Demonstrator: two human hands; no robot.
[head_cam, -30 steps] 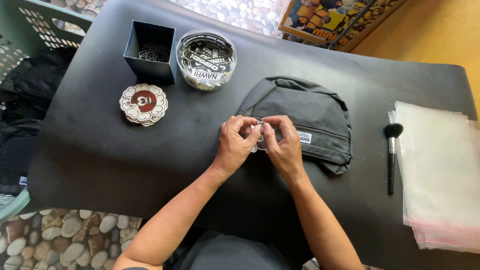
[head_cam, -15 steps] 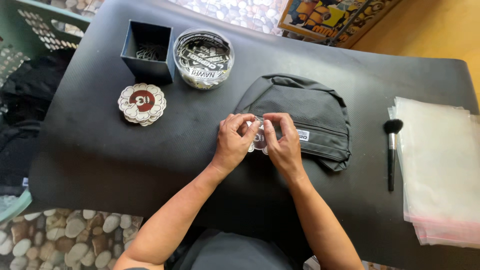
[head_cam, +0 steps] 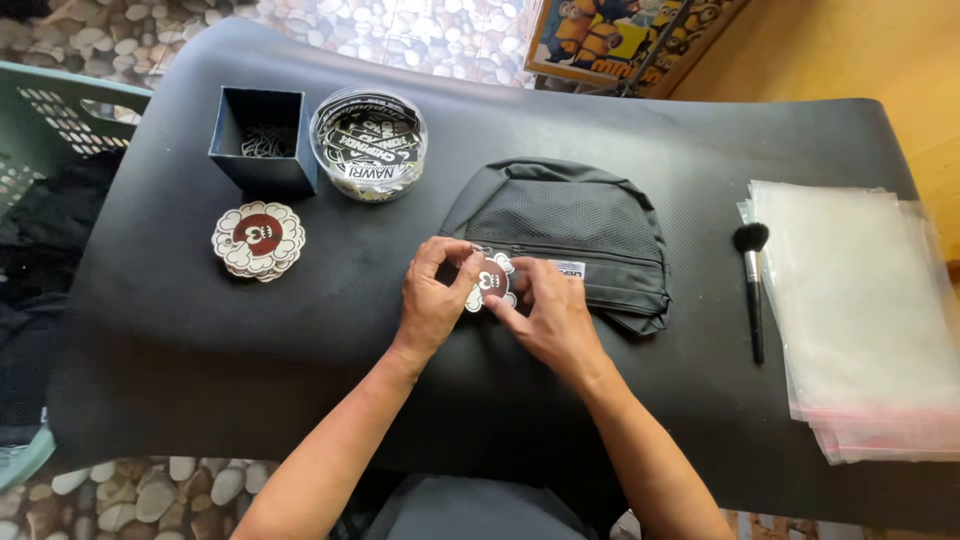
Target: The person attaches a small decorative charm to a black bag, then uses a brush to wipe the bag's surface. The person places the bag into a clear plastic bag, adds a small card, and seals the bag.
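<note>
A small black pouch bag with a mesh front and zip lies on the dark table mat. Both my hands meet at its near left corner. My left hand and my right hand pinch a flower-shaped white tag with a dark red centre between their fingertips, right at the bag's zip end. Whether the tag is fastened to the zip pull is hidden by my fingers.
A stack of the same flower-shaped tags lies at the left. Behind it stand a dark square box of metal pins and a round clear tub of stickers. A black brush and a pile of clear plastic bags lie at the right. A green basket sits far left.
My fingers have opened slightly, so the flower-shaped tag now shows between my hands; the hands stay at the bag's corner.
</note>
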